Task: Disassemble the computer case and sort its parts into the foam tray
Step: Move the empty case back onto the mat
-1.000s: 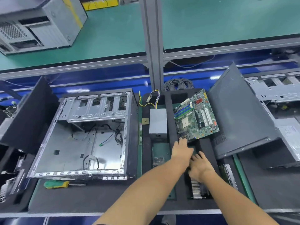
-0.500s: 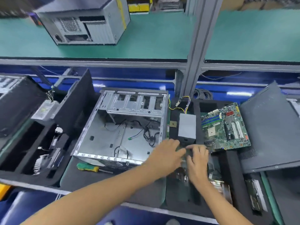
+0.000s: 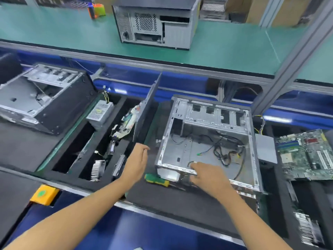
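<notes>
Both hands have left the foam tray's slots beside the motherboard and swung over to the open computer case. From the head camera, the right hand rests on the case's near rim, fingers loosely spread, pinching nothing visible. Held edge-on just left of the case, the left hand keeps its fingers straight and together above the green-handled screwdriver. To the case's right sits the foam tray with the motherboard.

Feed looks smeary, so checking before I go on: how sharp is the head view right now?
Head view: motion blur smears the edges, worst at the left chassis and lower-right tray parts; the open case and both hands read soft but legible; wide-angle bending curves the shelf rail.
</notes>
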Available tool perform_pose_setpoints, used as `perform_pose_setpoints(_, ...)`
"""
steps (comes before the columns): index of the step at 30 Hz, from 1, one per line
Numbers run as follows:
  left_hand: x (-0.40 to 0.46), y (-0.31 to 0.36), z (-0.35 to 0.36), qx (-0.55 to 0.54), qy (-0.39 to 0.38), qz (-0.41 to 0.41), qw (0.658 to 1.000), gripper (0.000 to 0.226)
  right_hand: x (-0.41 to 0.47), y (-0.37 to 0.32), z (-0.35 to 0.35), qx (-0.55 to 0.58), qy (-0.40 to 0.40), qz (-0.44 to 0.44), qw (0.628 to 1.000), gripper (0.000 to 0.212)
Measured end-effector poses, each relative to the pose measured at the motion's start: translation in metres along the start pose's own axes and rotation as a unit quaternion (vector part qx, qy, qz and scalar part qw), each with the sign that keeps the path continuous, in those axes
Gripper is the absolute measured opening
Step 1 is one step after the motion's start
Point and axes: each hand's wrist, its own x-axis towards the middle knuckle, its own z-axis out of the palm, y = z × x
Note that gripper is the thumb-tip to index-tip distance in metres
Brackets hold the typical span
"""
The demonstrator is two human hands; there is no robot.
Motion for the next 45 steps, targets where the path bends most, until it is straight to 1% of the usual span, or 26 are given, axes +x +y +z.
perform_pose_setpoints(1, 0.010, -0.010, 0.000, 0.013, -0.048, -0.027, 0.998, 0.022, 0.002, 0.000, 0.003, 0.004, -0.011, 0.015, 1.000, 0.035)
perform_pose_setpoints(3, 0.033, -0.021, 0.006, 0.032, -0.117, -0.062, 0.991, 0.036, 0.002, 0.004, 0.008, -0.001, -0.016, 0.020, 1.000, 0.034)
perform_pose_setpoints(5, 0.059, -0.019, 0.014, 0.022, -0.143, -0.112, 0.983, 0.046, 0.001, 0.005, 0.008, -0.023, -0.009, 0.014, 1.000, 0.036)
perform_pose_setpoints(8, 0.099, -0.010, 0.029, -0.007, -0.171, -0.204, 0.964, 0.052, 0.002, 0.005, 0.008, -0.039, -0.010, 0.021, 0.999, 0.036)
perform_pose_setpoints(9, 0.108, -0.008, 0.034, 0.002, -0.186, -0.228, 0.956, 0.060, 0.002, 0.005, 0.008, -0.042, -0.015, 0.023, 0.999, 0.036)
perform_pose_setpoints(11, 0.118, -0.006, 0.044, 0.051, -0.216, -0.238, 0.945, 0.084, 0.002, 0.006, 0.008, -0.047, -0.020, 0.026, 0.998, 0.034)
perform_pose_setpoints(13, 0.123, -0.007, 0.051, 0.084, -0.216, -0.229, 0.945, 0.094, 0.003, 0.007, 0.009, -0.050, -0.026, 0.033, 0.998, 0.035)
perform_pose_setpoints(14, 0.125, -0.008, 0.055, 0.083, -0.204, -0.231, 0.948, 0.093, 0.004, 0.007, 0.009, -0.050, -0.030, 0.038, 0.998, 0.035)
perform_pose_setpoints(16, 0.127, -0.011, 0.058, 0.061, -0.177, -0.243, 0.952, 0.082, 0.005, 0.005, 0.008, -0.048, -0.037, 0.044, 0.997, 0.032)
perform_pose_setpoints(18, 0.122, -0.015, 0.053, 0.063, -0.151, -0.214, 0.963, 0.058, 0.005, 0.004, 0.007, -0.042, -0.046, 0.052, 0.997, 0.025)
perform_pose_setpoints(19, 0.118, -0.020, 0.049, 0.083, -0.179, -0.179, 0.964, 0.047, 0.005, 0.004, 0.005, -0.040, -0.049, 0.056, 0.996, 0.022)
perform_pose_setpoints(20, 0.111, -0.026, 0.044, 0.114, -0.174, -0.141, 0.968, 0.042, 0.005, 0.003, 0.005, -0.040, -0.054, 0.060, 0.996, 0.021)
perform_pose_setpoints(21, 0.102, -0.030, 0.040, 0.085, -0.144, -0.136, 0.977, 0.037, 0.005, 0.002, 0.004, -0.042, -0.055, 0.062, 0.996, 0.020)
perform_pose_setpoints(22, 0.095, -0.033, 0.034, 0.077, -0.119, -0.102, 0.985, 0.032, 0.005, 0.001, 0.003, -0.045, -0.053, 0.065, 0.995, 0.020)
perform_pose_setpoints(23, 0.089, -0.038, 0.030, 0.083, -0.092, -0.066, 0.990, 0.028, 0.005, 0.001, 0.003, -0.047, -0.049, 0.068, 0.995, 0.020)
perform_pose_setpoints(25, 0.075, -0.041, 0.020, 0.057, -0.061, -0.034, 0.996, 0.023, 0.003, 0.000, 0.002, -0.045, -0.040, 0.078, 0.995, 0.021)
perform_pose_setpoints(28, 0.053, -0.045, 0.008, -0.056, -0.026, -0.009, 0.998, 0.016, 0.003, -0.001, 0.001, -0.038, -0.047, 0.086, 0.994, 0.019)
perform_pose_setpoints(30, 0.038, -0.041, 0.003, -0.096, 0.012, 0.019, 0.995, 0.018, 0.003, -0.001, 0.001, -0.039, -0.053, 0.088, 0.994, 0.019)
perform_pose_setpoints(33, 0.018, -0.034, 0.002, -0.088, 0.092, 0.067, 0.990, 0.018, 0.002, -0.001, 0.001, -0.044, -0.059, 0.089, 0.993, 0.018)
perform_pose_setpoints(34, 0.013, -0.034, 0.002, -0.088, 0.099, 0.085, 0.988, 0.016, 0.002, -0.001, 0.001, -0.046, -0.058, 0.088, 0.993, 0.018)
perform_pose_setpoints(35, 0.007, -0.037, 0.003, -0.099, 0.079, 0.094, 0.987, 0.013, 0.002, -0.002, 0.001, -0.048, -0.057, 0.087, 0.993, 0.018)
perform_pose_setpoints(37, -0.002, -0.043, 0.004, -0.134, -0.021, 0.070, 0.988, 0.005, 0.002, -0.002, 0.001, -0.047, -0.055, 0.090, 0.993, 0.018)
perform_pose_setpoints(39, -0.007, -0.050, 0.008, -0.104, -0.122, 0.052, 0.986, 0.007, 0.002, -0.003, 0.000, -0.048, -0.052, 0.093, 0.993, 0.018)
perform_pose_setpoints(40, -0.009, -0.052, 0.010, -0.080, -0.155, 0.065, 0.983, 0.009, 0.002, -0.003, 0.000, -0.048, -0.051, 0.092, 0.993, 0.018)
perform_pose_setpoints(43, -0.011, -0.051, 0.017, 0.003, -0.237, 0.141, 0.961, 0.021, 0.002, -0.003, 0.000, -0.043, -0.050, 0.093, 0.994, 0.019)
perform_pose_setpoints(45, -0.013, -0.049, 0.021, 0.026, -0.254, 0.138, 0.957, 0.027, 0.002, -0.002, 0.000, -0.046, -0.051, 0.093, 0.993, 0.019)
